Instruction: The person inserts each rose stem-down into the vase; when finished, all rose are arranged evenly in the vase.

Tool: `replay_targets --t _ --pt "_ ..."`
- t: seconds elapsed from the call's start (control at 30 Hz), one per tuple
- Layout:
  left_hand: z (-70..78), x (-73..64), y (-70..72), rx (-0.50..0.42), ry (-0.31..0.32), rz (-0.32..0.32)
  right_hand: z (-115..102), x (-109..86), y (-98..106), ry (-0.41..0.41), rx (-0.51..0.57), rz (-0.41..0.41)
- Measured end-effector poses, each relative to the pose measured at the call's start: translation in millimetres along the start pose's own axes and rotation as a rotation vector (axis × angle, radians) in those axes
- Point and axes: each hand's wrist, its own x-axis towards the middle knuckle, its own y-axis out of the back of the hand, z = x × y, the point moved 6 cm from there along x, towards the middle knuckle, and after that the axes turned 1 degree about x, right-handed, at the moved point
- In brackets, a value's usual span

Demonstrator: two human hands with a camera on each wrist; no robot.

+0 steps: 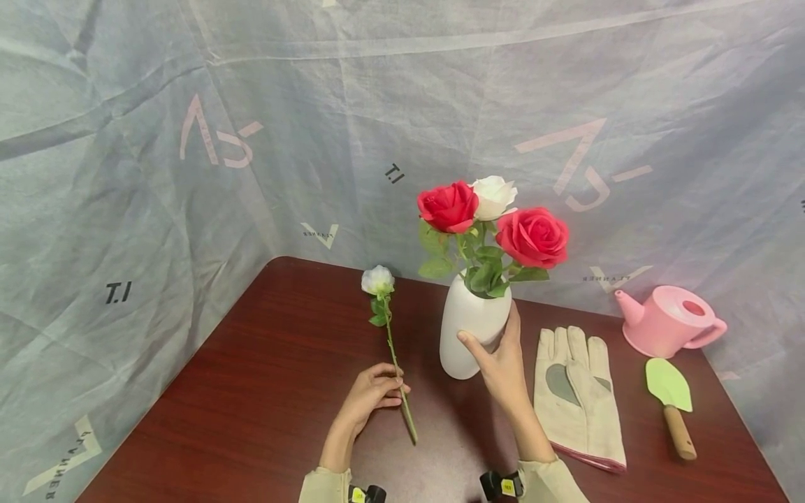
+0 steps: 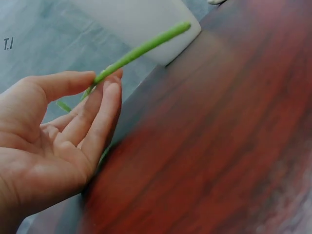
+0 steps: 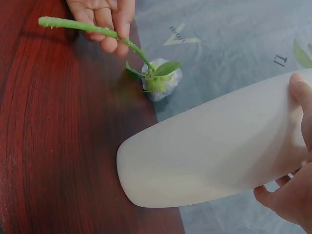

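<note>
My left hand (image 1: 375, 392) pinches the green stem of a white rose (image 1: 378, 281) between thumb and fingertips; the bloom points away from me and the stem's bare end (image 2: 183, 28) comes back toward me. To its right, my right hand (image 1: 503, 363) grips a white vase (image 1: 468, 335), thumb on the near side and fingers round the right side. Two red roses (image 1: 536, 237) and another white rose (image 1: 493, 197) stand in the vase with green leaves. In the right wrist view the vase (image 3: 204, 151) fills the middle, and the left hand's rose (image 3: 161, 85) appears beyond it.
A pair of cream work gloves (image 1: 578, 402) lies right of the vase. Farther right are a pink watering can (image 1: 669, 321) and a green trowel (image 1: 669, 384) with a wooden handle. A grey printed cloth (image 1: 352, 126) hangs behind the dark red table (image 1: 251, 391).
</note>
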Motion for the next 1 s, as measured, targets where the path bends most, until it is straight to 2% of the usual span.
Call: replay_targets --t 0.23,0.4,0.5,0.6,0.67,0.83,1.0 --pt "-0.8 1.5 5.1 -0.078 -0.052 -0.031 0.7 -0.3 0.0 0.009 -0.004 -0.001" --pt "-2.1 3.9 6.7 -0.171 -0.038 -0.043 0.8 0.2 -0.3 0.008 0.004 0.000" --pt "-2.7 5.1 7.8 -0.203 -0.016 0.001 -2.8 -0.2 -0.2 -0.004 0.001 -0.005" --pt "-4.1 5.4 9.4 -0.213 0.004 0.058 -15.4 -1.6 0.0 -0.005 0.012 -0.013" --pt "-4.8 5.4 9.5 -0.204 0.010 0.067 -25.4 -2.6 0.2 -0.002 0.010 -0.019" --pt "-4.4 3.9 5.6 -0.163 0.011 -0.011 -34.4 -3.2 0.2 -0.007 0.003 -0.027" --pt "-3.7 3.0 2.6 -0.147 0.019 -0.056 -14.5 -0.9 0.3 -0.015 -0.003 -0.017"
